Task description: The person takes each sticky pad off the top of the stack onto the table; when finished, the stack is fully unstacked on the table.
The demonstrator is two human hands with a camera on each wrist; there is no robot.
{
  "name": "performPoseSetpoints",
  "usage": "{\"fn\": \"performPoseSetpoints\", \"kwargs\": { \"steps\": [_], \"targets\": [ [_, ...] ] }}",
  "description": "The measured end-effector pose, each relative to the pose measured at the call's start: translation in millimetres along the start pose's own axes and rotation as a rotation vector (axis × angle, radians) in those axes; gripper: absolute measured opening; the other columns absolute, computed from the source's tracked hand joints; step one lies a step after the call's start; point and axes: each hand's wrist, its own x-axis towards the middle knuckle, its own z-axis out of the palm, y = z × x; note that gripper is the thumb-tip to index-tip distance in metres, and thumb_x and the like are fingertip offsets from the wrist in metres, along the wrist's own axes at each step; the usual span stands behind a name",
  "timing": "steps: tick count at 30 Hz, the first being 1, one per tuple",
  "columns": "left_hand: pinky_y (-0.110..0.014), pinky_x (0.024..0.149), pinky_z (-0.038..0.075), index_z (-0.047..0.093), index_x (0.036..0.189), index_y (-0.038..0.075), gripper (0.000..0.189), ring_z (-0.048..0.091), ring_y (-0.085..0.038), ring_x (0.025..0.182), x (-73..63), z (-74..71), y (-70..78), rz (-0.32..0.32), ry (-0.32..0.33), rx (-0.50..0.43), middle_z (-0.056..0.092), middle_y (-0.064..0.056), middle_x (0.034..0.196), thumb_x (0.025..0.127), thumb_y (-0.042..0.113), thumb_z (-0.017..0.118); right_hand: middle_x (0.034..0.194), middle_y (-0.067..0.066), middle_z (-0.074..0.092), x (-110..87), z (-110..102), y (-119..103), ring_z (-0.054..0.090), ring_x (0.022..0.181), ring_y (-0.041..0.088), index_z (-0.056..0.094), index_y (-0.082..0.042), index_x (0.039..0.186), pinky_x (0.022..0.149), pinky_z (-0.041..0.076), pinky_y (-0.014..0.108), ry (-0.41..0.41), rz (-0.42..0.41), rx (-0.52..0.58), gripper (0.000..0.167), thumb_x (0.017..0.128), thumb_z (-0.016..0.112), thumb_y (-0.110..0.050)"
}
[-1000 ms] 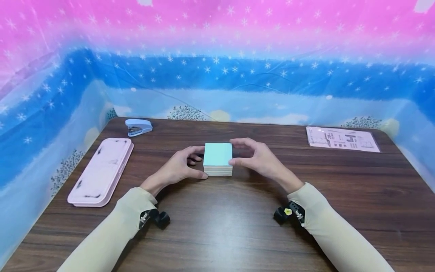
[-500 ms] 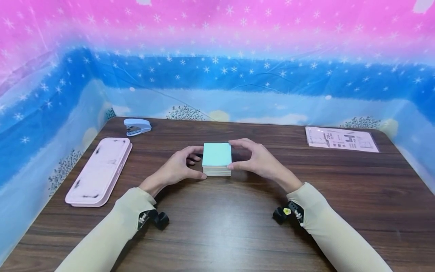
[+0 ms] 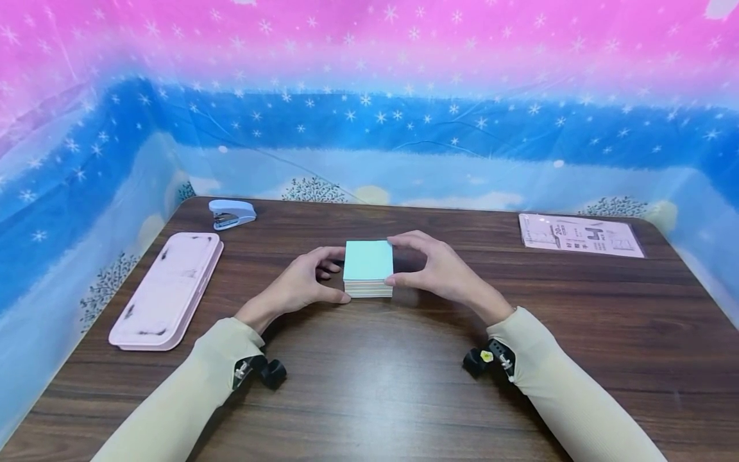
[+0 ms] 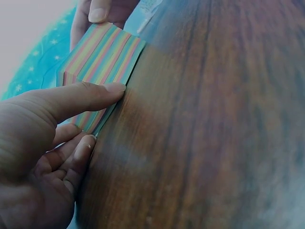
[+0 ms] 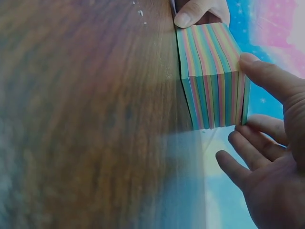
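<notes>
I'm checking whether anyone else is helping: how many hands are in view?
2: the left hand at the left side of the paper stack, and the right hand at its right side. Some fingers are partly hidden.

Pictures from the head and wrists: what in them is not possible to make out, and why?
Paper stack: underside hidden by the stack itself, every view.
Package: smallest print too small, head view.
Pink case: shut, so its inside is hidden, head view.
Left sleeve: rest cut off by bottom edge, head view.
</notes>
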Motion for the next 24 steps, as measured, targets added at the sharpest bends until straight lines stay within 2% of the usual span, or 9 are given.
{"fn": "performPoseSetpoints", "kwargs": {
  "steps": [7, 18, 24],
  "targets": [
    [-0.048, 0.106, 0.048, 0.051, 0.155, 0.005, 0.084, 0.058, -0.031, 0.125, -0.3, 0.1, 0.7, -0.004, -0.003, -0.006, 0.059, -0.014, 0.143, 0.082, 0.01, 0.092, 0.148, 0.002, 0.058, -1.2, -3.5, -2.1, 0.055, 0.136, 0.028, 0.061, -0.016, 0.151, 0.109, 0.046, 0.057, 0.025, -0.021, -0.01, 0.074, 0.087, 0.09, -0.039],
    [-0.051, 0.105, 0.048, 0.052, 0.154, 0.003, 0.082, 0.058, -0.034, 0.125, -1.4, -0.3, -2.1, 0.027, 0.007, -0.007, 0.06, -0.017, 0.142, 0.083, 0.012, 0.092, 0.146, 0.002, 0.061, -3.0, -6.1, -0.9, 0.055, 0.137, 0.026, 0.065, -0.016, 0.148, 0.11, 0.045, 0.058, 0.084, -0.094, -0.023, 0.072, 0.084, 0.092, -0.037],
    [-0.049, 0.106, 0.049, 0.051, 0.155, 0.003, 0.084, 0.059, -0.033, 0.125, -0.9, 0.1, -1.6, 0.022, 0.003, -0.001, 0.06, -0.016, 0.142, 0.083, 0.012, 0.092, 0.146, -0.002, 0.061, -4.1, -10.1, 0.2, 0.055, 0.137, 0.021, 0.066, -0.018, 0.147, 0.111, 0.045, 0.054, 0.107, -0.097, -0.034, 0.073, 0.083, 0.092, -0.041]
  ]
}}
